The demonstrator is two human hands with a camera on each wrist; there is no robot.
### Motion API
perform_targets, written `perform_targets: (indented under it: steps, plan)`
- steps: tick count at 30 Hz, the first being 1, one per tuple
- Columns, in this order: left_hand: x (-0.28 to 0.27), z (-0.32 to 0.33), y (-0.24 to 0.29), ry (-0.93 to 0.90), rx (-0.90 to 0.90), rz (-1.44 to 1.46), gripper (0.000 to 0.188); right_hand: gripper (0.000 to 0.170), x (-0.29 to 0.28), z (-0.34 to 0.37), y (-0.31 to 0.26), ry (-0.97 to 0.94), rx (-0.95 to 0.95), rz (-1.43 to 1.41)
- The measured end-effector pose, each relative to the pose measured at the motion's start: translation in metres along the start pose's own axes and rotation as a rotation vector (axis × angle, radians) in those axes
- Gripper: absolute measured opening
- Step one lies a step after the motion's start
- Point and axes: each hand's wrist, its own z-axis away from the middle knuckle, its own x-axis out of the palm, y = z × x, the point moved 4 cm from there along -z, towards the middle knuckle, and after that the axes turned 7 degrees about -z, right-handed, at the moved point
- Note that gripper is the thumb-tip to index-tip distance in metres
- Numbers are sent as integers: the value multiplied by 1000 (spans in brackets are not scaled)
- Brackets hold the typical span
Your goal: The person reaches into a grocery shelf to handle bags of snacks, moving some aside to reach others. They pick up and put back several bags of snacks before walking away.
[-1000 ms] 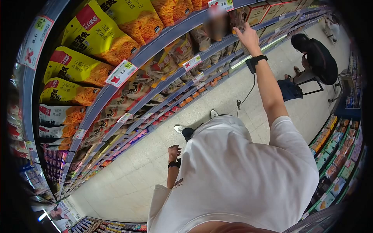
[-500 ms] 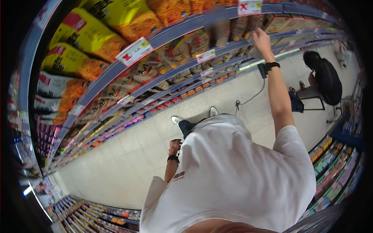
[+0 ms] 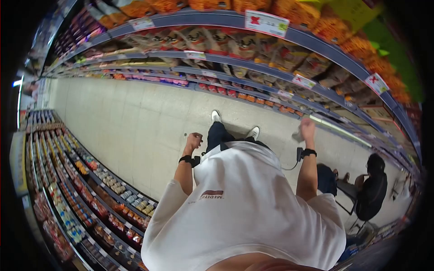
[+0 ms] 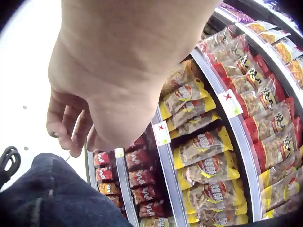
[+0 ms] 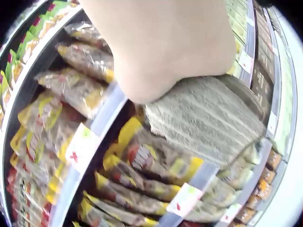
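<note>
Cloth, gray and ribbed (image 5: pixel 203 122), is jutting from the inner side of the right hand (image 3: pixel 308 129), whose blurred, curled fingers are gripping it; the left hand (image 3: pixel 194 140) is hanging loosely curled, while bagged snacks (image 3: pixel 218 42) are filling shelves (image 3: pixel 199 19) beyond.

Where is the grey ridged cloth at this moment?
In the right wrist view, the grey ridged cloth is right of centre, just below the right hand in the picture, with yellow-edged snack bags to its lower left.
</note>
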Motion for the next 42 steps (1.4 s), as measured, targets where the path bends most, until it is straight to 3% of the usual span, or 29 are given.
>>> perform_targets:
  steps: [3,5,9,11,17,20,24,26,33,35,39,42]
  plan:
    - [-22,18,-41,31,-70,49,31,14,70,22,-23,-537,115,124]
    - [-35,29,-75,-5,-228,131,34,14,99,33,-58,-579,75,169]
    - [-59,28,-119,-36,-298,206,35,23,151,43,-113,-631,51,139]
    - [-77,18,-130,15,-233,219,33,27,179,46,-133,-637,44,154]
    - [-138,-14,-190,37,-152,345,32,18,277,71,-183,-715,56,214]
    - [-188,-31,-218,152,-78,263,26,30,331,95,-220,-778,-82,469]
    - [-226,-64,-230,147,-11,203,27,32,383,118,-258,-829,-67,448]
    - [-241,-76,-218,152,206,-94,26,33,394,126,-292,-798,-20,447]
    - [-264,-151,-117,33,411,-143,27,38,441,88,-340,-515,13,315]
    - [-266,-172,-74,139,617,-131,31,40,461,66,-339,-419,-95,375]
    - [-281,-192,26,228,691,25,45,44,509,48,-332,-427,-123,289]
    - [-287,-215,91,574,940,135,51,47,537,41,-341,-413,-111,238]
